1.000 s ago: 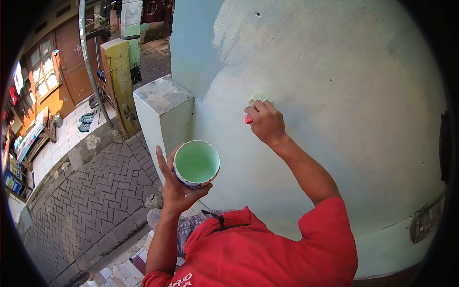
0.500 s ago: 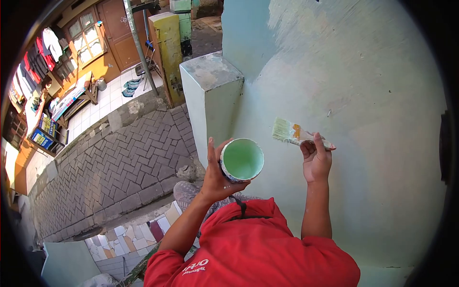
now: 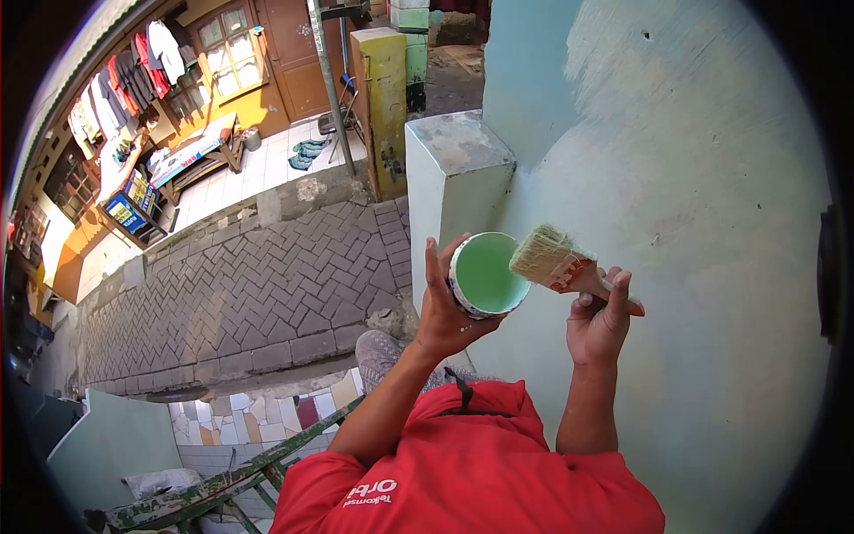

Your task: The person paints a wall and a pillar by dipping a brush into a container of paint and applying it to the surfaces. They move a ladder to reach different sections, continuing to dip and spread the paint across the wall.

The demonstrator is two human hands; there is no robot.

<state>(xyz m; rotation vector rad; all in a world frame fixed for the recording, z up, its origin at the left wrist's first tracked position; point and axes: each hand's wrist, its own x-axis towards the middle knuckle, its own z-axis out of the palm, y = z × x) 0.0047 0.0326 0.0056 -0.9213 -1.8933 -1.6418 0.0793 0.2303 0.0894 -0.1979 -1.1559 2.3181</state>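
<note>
Brush [image 3: 574,271], bristles at the paint cup's [image 3: 487,239] right rim; contact unclear. Right hand [image 3: 596,338] pinches its handle between thumb and fingers; left hand [image 3: 445,316] cradles cup, fingers spread around it. Looks like a reloading pause; dipping would call for bristles angled down. Pale green wall [image 3: 703,294] beyond; paved lane [image 3: 267,285] farther off.

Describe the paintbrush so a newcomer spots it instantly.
Find the pale green wall on the right. In front of it, the right hand holds the paintbrush. Unlike the round paint tub in the left hand, it is flat, with pale bristles and a red-tipped handle.
</note>
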